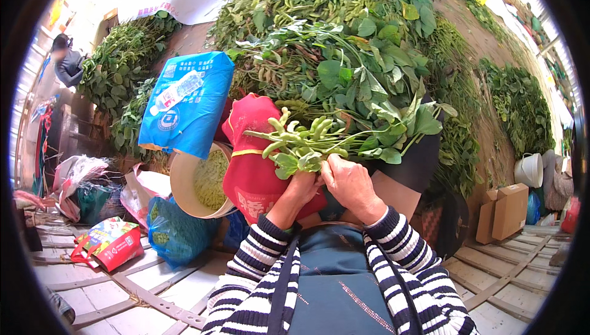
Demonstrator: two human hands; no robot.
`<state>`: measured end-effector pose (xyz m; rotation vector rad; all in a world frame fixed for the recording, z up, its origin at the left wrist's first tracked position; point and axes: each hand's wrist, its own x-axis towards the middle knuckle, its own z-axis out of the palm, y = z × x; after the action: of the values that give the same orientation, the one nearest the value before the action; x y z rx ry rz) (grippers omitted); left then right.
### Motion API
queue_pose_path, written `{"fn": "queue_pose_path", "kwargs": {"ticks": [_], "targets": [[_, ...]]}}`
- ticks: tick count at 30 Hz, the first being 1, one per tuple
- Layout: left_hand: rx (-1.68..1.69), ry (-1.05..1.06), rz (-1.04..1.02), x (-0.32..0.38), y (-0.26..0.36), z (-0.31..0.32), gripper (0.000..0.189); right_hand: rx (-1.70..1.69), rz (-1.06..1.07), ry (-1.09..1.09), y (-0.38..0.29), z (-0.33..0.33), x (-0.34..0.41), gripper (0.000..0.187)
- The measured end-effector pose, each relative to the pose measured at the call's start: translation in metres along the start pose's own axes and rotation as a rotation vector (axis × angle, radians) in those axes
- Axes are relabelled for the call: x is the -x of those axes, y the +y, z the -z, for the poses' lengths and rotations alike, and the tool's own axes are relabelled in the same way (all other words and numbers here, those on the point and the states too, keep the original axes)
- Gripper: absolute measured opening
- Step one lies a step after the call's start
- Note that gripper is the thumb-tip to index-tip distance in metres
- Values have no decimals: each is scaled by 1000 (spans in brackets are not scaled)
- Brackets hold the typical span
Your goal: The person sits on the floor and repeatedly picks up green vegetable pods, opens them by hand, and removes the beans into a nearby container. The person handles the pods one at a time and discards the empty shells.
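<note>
A bunch of green soybean stalks with plump pods [318,132] lies across my lap, its leaves spreading to the right. My left hand [299,192] is at the underside of the bunch, its fingers mostly hidden by leaves and the other hand. Close against it, my right hand [348,180] has curled fingers at the stems just below the pods; whether it pinches a pod or a stem is not clear. A red cloth [249,164] covers my left leg. To its left stands a pale bucket [182,192] partly filled with shelled green beans [211,180].
A blue sack [186,100] bearing a plastic bottle [177,92] overhangs the bucket. Beyond my lap rises a large heap of soybean plants [322,8]. Blue and red bags lie at the left, a cardboard box [509,213] at the right. Another person [69,65] is at the far left.
</note>
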<state>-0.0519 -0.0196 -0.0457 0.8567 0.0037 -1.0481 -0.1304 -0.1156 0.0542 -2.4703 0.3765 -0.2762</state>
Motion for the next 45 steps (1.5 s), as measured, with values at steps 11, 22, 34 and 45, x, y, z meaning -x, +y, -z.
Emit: {"fn": "queue_pose_path", "kwargs": {"ticks": [11, 22, 34, 45], "targets": [[-482, -140, -191, 5, -17, 20, 16, 186, 470, 51, -50, -49, -64, 17], [-547, -351, -177, 96, 88, 9, 17, -123, 418, 325, -42, -46, -62, 9], [103, 86, -77, 36, 71, -9, 14, -341, -37, -136, -11, -21, -26, 18], [-270, 145, -198, 39, 73, -9, 11, -355, -2, -248, 2, -31, -21, 11]]}}
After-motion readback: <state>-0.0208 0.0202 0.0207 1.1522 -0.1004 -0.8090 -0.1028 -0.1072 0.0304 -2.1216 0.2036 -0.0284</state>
